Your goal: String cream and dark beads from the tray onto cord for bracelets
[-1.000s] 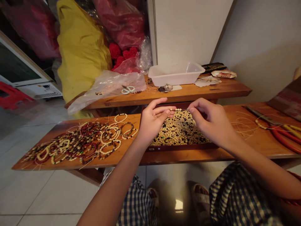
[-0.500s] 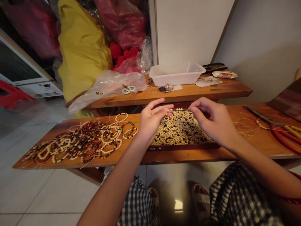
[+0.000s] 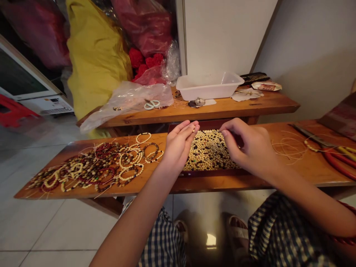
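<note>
Both my hands are raised over a dark red box (image 3: 211, 172) filled with small round beads (image 3: 213, 150), mostly cream with dark ones among them. My left hand (image 3: 180, 142) has its thumb pressed against its fingers, palm turned inward, and a cream bead (image 3: 194, 129) shows at the fingertips. Across from it, my right hand (image 3: 241, 142) pinches thumb and forefinger together on a thin needle-like wire, of which only a sliver shows. Most of the wire is hidden by the fingers. The hands are apart.
Left on the bench lies a heap of beaded bracelets (image 3: 94, 165). Right of the box are a loose thread (image 3: 287, 146) and red-handled pliers (image 3: 335, 161). Behind, a second bench holds a white plastic tub (image 3: 210, 88), scissors (image 3: 151, 105) and a clear plastic bag (image 3: 133, 97).
My left hand has drawn its fingers together and tilted inward. My right hand has shifted slightly left. The short row of beads on the wire between the hands no longer shows.
</note>
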The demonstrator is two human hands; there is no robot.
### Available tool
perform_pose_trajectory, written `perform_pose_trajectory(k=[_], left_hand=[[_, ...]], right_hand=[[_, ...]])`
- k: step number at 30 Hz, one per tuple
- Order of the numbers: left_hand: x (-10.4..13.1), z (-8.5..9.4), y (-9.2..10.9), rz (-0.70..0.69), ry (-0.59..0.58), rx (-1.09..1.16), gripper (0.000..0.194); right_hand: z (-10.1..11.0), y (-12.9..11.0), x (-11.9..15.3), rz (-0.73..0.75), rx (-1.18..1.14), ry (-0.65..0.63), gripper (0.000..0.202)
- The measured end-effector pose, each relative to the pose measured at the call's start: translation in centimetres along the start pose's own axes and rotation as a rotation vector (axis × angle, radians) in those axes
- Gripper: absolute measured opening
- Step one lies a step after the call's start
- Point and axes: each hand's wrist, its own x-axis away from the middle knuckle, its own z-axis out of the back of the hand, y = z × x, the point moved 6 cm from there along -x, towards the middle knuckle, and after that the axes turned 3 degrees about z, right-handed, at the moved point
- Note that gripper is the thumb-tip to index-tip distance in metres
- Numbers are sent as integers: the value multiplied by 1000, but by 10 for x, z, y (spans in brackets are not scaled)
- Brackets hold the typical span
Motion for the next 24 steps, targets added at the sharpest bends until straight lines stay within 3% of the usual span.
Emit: perform_pose_trajectory(k=[5, 16, 24], left_hand=[[3, 0, -6, 93, 25, 53, 23], [0, -2, -1, -62, -72, -19, 20], [3, -3, 4, -135, -76, -114, 22]], right_hand=[[-5, -4, 3, 16, 31, -16, 12], [-2, -3, 2, 18, 35, 22, 13], [-1, -1, 2, 39, 31, 35, 13]])
